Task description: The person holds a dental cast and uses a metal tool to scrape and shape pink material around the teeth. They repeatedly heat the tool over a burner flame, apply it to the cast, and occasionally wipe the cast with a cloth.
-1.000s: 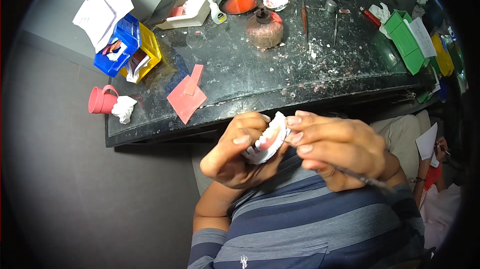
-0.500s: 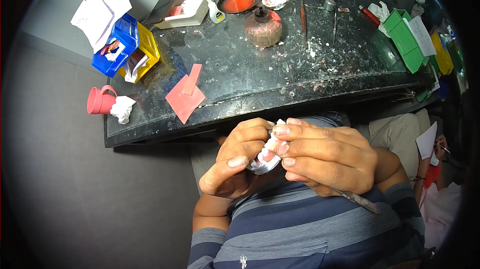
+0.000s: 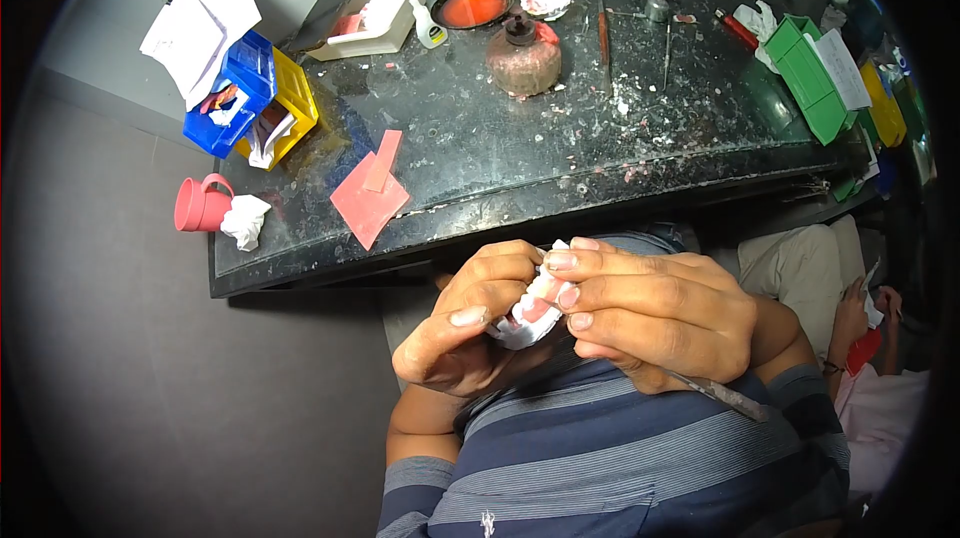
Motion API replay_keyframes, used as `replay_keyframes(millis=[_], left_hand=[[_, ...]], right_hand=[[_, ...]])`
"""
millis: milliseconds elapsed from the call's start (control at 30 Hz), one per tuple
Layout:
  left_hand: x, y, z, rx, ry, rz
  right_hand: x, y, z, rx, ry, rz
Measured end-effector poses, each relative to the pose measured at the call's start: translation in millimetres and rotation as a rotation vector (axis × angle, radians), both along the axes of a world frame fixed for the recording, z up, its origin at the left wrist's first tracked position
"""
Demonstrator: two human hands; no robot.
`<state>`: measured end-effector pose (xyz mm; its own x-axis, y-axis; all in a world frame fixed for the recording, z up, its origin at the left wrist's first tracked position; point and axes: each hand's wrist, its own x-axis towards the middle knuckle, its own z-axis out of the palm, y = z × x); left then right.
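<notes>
Above my lap, my left hand is closed around a dental model with white teeth and pink wax, gripping it by its outer side. My right hand bends over the model from the other side, its fingertips against the teeth. In that same hand sits a slim dental carving tool; its worn grey handle sticks out below the palm. The working tip of the tool is hidden by the fingers, as is part of the model.
The black bench carries pink wax sheets, a spirit burner, a red-handled tool and scattered scraps. At left stand blue and yellow bins and a pink mug; a green bin is at right. Another person's hands show beyond.
Both hands keep hold of the model and tool, with the right fingers shifted slightly and more pink wax showing. At far right, the other person's hands and paper have moved.
</notes>
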<state>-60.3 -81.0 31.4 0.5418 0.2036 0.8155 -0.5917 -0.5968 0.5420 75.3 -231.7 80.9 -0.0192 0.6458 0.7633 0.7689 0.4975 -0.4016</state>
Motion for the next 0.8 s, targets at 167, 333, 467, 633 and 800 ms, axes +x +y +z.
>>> replay_keyframes(millis=[167,333,467,633,800], left_hand=[[2,0,0,-0.037,-0.023,-0.024],[5,-4,-4,-0.055,-0.049,0.011],[7,-1,-8,-0.079,-0.089,-0.022],[8,-3,-9,-0.105,-0.089,-0.012],[6,-5,-3,-0.076,-0.051,0.034]], right_hand=[[1,0,-1,0.005,-0.006,0.002],[2,0,-2,0.011,-0.025,0.003],[2,0,1,0.011,-0.034,-0.004],[3,1,-2,0.028,-0.06,-0.015],[2,2,-3,0.024,-0.059,-0.021]])
